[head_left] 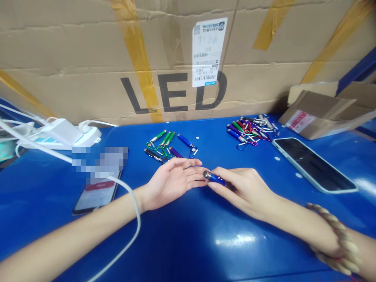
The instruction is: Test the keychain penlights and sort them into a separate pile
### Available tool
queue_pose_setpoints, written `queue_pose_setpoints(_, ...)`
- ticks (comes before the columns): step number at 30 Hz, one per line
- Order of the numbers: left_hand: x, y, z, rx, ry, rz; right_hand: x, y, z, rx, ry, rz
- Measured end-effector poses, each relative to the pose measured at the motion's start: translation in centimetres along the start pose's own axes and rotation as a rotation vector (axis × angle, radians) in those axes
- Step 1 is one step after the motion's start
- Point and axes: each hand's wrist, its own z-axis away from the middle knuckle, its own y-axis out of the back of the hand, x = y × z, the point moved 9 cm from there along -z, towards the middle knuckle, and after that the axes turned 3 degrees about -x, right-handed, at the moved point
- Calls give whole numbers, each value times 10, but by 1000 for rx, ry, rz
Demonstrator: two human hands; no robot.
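Observation:
My right hand [246, 192] grips a small blue keychain flashlight [215, 178] between thumb and fingers, its silver lens end pointing left. Facing it, my left hand [176, 182] lies palm up with the fingers stretched out, their tips close to the flashlight's lens end. Whether the fingertips touch it I cannot tell. Just beyond my left hand lie several green flashlights [158, 136] with carabiner clips, a black one [153, 155], a purple one partly hidden by my fingers, and another blue flashlight [185, 140].
A mixed heap of flashlights [249, 131] lies at the back right. Beside it are a phone in a pale case [315, 164] and an open carton [320, 111]. Left stand a power strip [91, 135] and a lit phone [96, 197]. A white cable [138, 219] crosses my left forearm. A large cardboard box [96, 58] walls the back.

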Motion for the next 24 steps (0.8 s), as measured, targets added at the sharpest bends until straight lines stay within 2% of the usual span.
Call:
queue_pose_setpoints(9,-1,12,-1,73,47,59,-3,1,0,1,-3,-131)
queue_pose_setpoints(13,-2,11,-1,63,50,52,-5,1,-1,-2,16,-116)
queue_pose_setpoints(19,0,10,-1,39,35,-9,-11,3,2,48,127,-42)
queue_pose_setpoints(24,0,9,0,35,23,-34,-11,4,2,62,113,-69)
